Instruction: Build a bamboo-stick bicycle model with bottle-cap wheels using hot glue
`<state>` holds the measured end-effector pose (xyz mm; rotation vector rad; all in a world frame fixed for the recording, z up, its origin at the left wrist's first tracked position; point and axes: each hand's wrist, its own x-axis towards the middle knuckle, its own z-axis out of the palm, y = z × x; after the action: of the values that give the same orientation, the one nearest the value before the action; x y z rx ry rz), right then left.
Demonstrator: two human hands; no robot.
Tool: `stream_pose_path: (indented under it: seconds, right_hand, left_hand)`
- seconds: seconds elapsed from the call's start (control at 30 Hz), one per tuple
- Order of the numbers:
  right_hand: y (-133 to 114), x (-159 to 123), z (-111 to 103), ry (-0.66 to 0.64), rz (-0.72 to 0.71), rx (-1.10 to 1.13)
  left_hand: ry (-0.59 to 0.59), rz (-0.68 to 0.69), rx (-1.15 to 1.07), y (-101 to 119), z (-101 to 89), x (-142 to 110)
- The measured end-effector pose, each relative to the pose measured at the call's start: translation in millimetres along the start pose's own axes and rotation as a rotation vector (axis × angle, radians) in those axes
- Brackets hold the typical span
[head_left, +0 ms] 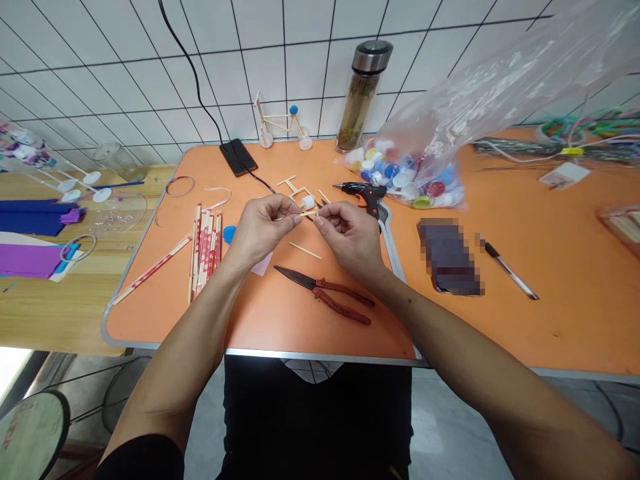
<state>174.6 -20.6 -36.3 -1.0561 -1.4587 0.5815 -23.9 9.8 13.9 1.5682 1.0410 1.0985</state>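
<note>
My left hand (267, 228) pinches a short wooden stick (308, 213) between thumb and fingers. At the stick's other end, my right hand (350, 235) is closed in a pinch too; its fingertips partly hide what they grip. Just beyond the fingers lies a small frame of glued sticks (289, 183), with a white bottle cap (307, 202) beside it. A loose stick piece (305, 250) rests below my hands. Nearer to me are long-nose pliers (316, 285) with red handles. A black glue gun (367, 193) lies past my right hand.
Paper-wrapped chopsticks (204, 250) lie left, near a blue cap (229, 234). A small stick model (283, 123) and a tea bottle (363, 97) stand by the wall. A bag of bottle caps (410, 173), a phone (450, 257) and a pen (511, 270) lie right.
</note>
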Motion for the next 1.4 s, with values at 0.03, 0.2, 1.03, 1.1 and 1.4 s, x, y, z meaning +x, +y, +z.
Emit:
stream_pose_path:
  seconds: [0.03,0.2,1.03,1.1,1.4]
  right_hand:
    - [0.4,0.0,-0.1,0.0,-0.002,0.0]
    - [1.0,-0.4,-0.4,0.01,-0.046,-0.02]
    - [-16.9,-4.9,-7.1,0.095,-0.071,-0.105]
    - [-17.2,-2.5,-8.5,0.098,-0.022,-0.057]
    - [-29.8,-0.6,-12.4,0.031,-0.126,-0.076]
  left_hand:
    - [0.001,0.0,0.003,-0.2,0.1,-0.1]
    - [0.002,0.004,0.012,-0.5,0.8,-0.9]
    - [0.093,0.037,-0.065,7.1,-8.2,-0.5]
    - [0.084,0.038,-0.069,7.6,-7.5,-1.1]
    - [0.05,0.036,-0.097,10.6,4.4,-5.8]
